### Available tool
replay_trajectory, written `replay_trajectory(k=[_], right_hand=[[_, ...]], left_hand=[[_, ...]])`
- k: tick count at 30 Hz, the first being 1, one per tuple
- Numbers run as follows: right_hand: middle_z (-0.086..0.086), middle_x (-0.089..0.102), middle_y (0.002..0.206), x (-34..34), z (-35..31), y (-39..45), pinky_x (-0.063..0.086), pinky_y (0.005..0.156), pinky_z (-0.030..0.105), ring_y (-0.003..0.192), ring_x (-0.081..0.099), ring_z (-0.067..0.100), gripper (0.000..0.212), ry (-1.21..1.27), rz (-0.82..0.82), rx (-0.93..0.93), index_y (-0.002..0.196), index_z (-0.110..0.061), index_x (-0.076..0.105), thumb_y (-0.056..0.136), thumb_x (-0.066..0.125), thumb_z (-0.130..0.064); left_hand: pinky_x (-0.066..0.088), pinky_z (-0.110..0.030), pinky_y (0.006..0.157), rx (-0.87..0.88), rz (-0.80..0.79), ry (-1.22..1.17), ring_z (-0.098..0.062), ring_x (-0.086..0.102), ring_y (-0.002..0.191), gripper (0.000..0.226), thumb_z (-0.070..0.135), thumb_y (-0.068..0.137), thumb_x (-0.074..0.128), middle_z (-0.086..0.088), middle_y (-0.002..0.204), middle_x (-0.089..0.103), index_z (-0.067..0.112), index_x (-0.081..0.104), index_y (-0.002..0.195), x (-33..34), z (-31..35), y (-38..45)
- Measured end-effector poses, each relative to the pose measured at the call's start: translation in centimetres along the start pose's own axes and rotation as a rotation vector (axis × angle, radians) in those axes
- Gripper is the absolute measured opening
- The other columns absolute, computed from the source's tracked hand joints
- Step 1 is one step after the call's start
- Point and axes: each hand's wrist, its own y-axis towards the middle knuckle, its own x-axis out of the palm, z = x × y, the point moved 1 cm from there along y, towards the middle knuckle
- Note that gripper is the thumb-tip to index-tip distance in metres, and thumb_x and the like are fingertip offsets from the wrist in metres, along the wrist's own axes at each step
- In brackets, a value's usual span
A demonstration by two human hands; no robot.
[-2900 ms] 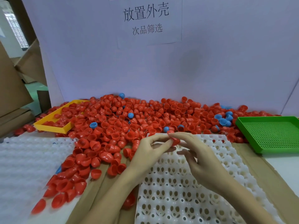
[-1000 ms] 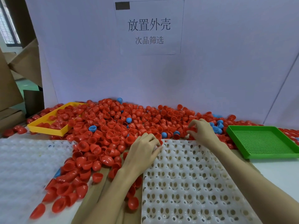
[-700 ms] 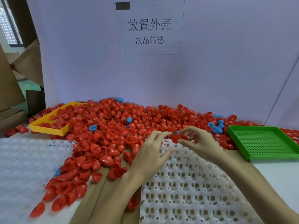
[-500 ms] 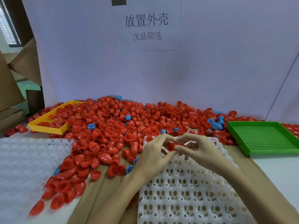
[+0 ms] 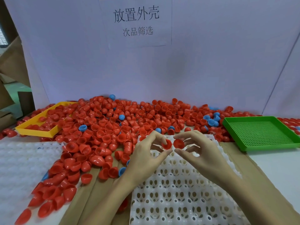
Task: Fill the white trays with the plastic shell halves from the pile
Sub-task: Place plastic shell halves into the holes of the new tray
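Both hands meet just above the centre of the frame. One, the left hand (image 5: 146, 157), pinches a red shell half (image 5: 166, 144) between thumb and forefinger, while the right hand (image 5: 203, 155) pinches a second red shell half (image 5: 178, 143) the same way. These two halves sit just beside each other, held above the far end of a white tray (image 5: 178, 197). That tray fills the lower centre of the frame, and its rows of cup-shaped sockets with cut-out holes show through it. Both bare forearms run in from the bottom edge.

Strips of brown cardboard (image 5: 90, 192) lie under the tray on the surface, and a second white tray (image 5: 17, 168) occupies the lower left. Loose red halves spill across its right edge and down toward the bottom left corner.

Further back, a broad pile of red shell halves (image 5: 113, 127) stretches across the middle of the frame, with a few blue shell halves (image 5: 211, 121) scattered among them. At middle left a yellow tray (image 5: 34, 131) lies partly buried in the pile. At middle right sits a green perforated tray (image 5: 259, 133).

Behind everything stands a pale backboard (image 5: 211, 62) carrying a paper sign (image 5: 136, 21) printed with Chinese characters, top centre. Brown cardboard boxes (image 5: 11, 65) show at the far left edge.
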Motion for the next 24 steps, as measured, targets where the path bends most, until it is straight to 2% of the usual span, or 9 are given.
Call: replay_trajectory(k=[3,7,11,14,16,18,20,21,24], right_hand=[[-0.016,0.066,0.114,0.1,-0.1,-0.1,0.060,0.081,0.026,0.104,0.069,0.012,0.037,0.039,-0.002,0.006,0.122,-0.039,0.067,0.089,0.080,-0.028],[-0.018,0.066,0.120,0.3,-0.4,-0.2,0.060,0.083,0.025,0.108,0.070,0.010,0.048,0.061,0.009,0.016,0.137,-0.039,0.058,0.093,0.076,-0.026],[-0.022,0.064,0.128,1.0,-0.9,-0.5,0.058,0.085,0.020,0.111,0.070,0.006,0.052,0.043,-0.016,-0.022,0.142,-0.041,0.056,0.096,0.073,-0.025],[-0.021,0.071,0.113,1.4,-1.1,-0.5,0.058,0.083,0.019,0.103,0.072,0.005,0.039,0.029,0.045,-0.015,0.130,-0.038,0.065,0.096,0.073,-0.022],[-0.019,0.075,0.103,1.4,-1.0,-0.5,0.058,0.080,0.019,0.096,0.074,0.005,0.031,0.025,0.101,0.009,0.121,-0.035,0.068,0.094,0.075,-0.022],[-0.020,0.075,0.095,1.3,-0.9,-0.5,0.059,0.076,0.020,0.089,0.074,0.005,0.022,0.018,0.142,0.056,0.114,-0.034,0.070,0.094,0.076,-0.027],[-0.016,0.075,0.089,1.2,-0.7,-0.5,0.060,0.072,0.025,0.082,0.074,0.007,0.013,0.026,0.156,0.141,0.106,-0.032,0.072,0.094,0.074,-0.035],[-0.013,0.076,0.086,1.1,-0.6,-0.5,0.060,0.069,0.025,0.078,0.074,0.008,0.012,0.028,0.142,0.187,0.102,-0.030,0.073,0.095,0.072,-0.039],[-0.009,0.075,0.077,1.3,-0.6,-0.6,0.054,0.058,0.019,0.068,0.073,0.008,0.027,0.019,0.074,0.281,0.091,-0.026,0.074,0.094,0.065,-0.052]], left_hand=[[0.058,-0.024,0.089,-0.049,-0.008,-0.045,-0.009,0.074,0.099,0.007,0.026,0.102,0.068,0.010,0.100,0.075,0.021,0.069,0.107,-0.1,0.1,0.0],[0.059,-0.027,0.085,-0.155,-0.050,-0.145,-0.013,0.076,0.089,0.024,0.029,0.111,0.049,0.002,0.095,0.079,0.016,0.069,0.112,-0.3,0.3,0.0],[0.061,-0.038,0.084,-0.232,-0.145,-0.309,-0.027,0.075,0.085,0.032,0.027,0.114,0.041,-0.011,0.095,0.078,0.010,0.068,0.118,-0.4,0.7,0.1],[0.061,-0.038,0.085,-0.242,-0.183,-0.312,-0.026,0.075,0.087,0.034,0.029,0.113,0.042,-0.011,0.097,0.078,0.010,0.069,0.121,-0.4,0.7,0.1],[0.062,-0.036,0.088,-0.222,-0.179,-0.264,-0.020,0.076,0.091,0.030,0.035,0.111,0.047,-0.004,0.103,0.078,0.018,0.066,0.127,-0.3,0.5,0.0],[0.062,-0.035,0.087,-0.212,-0.173,-0.256,-0.017,0.077,0.095,0.033,0.040,0.104,0.061,0.003,0.114,0.074,0.029,0.056,0.135,-0.2,0.4,0.0],[0.063,-0.035,0.083,-0.171,-0.156,-0.253,-0.018,0.076,0.098,0.043,0.033,0.097,0.074,0.008,0.121,0.067,0.033,0.052,0.134,-0.1,0.3,0.0],[0.063,-0.036,0.082,-0.139,-0.139,-0.241,-0.019,0.075,0.097,0.041,0.029,0.096,0.077,0.009,0.119,0.067,0.032,0.054,0.131,-0.1,0.3,0.0],[0.064,-0.041,0.078,-0.080,-0.050,-0.180,-0.021,0.076,0.087,0.023,0.031,0.099,0.073,0.005,0.105,0.072,0.027,0.059,0.118,0.0,0.4,0.0]])
